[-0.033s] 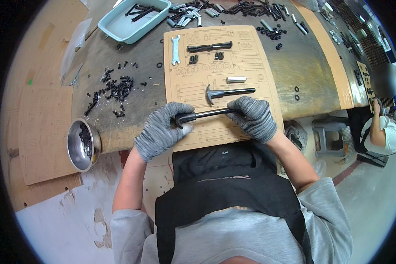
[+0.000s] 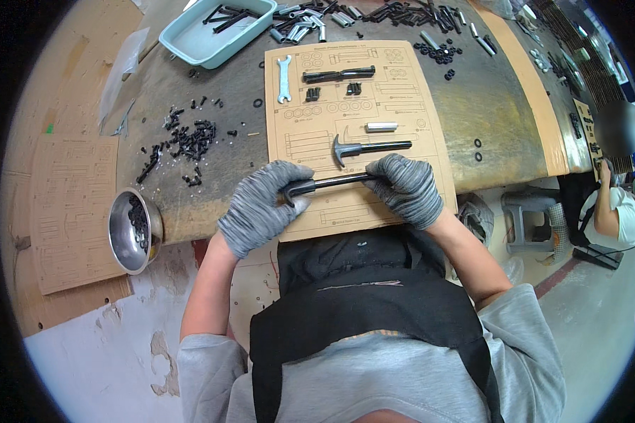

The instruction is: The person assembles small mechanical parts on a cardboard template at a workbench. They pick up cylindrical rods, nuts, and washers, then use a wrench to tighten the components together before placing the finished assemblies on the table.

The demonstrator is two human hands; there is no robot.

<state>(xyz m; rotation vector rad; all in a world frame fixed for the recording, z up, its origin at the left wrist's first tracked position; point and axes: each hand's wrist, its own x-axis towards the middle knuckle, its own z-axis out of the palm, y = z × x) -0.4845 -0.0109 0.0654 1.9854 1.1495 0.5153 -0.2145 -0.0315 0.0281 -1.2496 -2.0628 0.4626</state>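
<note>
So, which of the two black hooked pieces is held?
The nearer piece: left hand at its hooked end, right hand at the opposite end. The farther piece lies on the cardboard.

the bare left forearm [image 2: 209, 289] climbs from the lower left, and the bare right forearm [image 2: 469, 257] slants up and inward from the lower right. the left hand [image 2: 259, 208], grey-gloved, sits left of centre, fingers and thumb pointing right in a grip. the right hand [image 2: 408, 190], gloved alike, sits right of centre, back upward, fingers curled closed.
</note>
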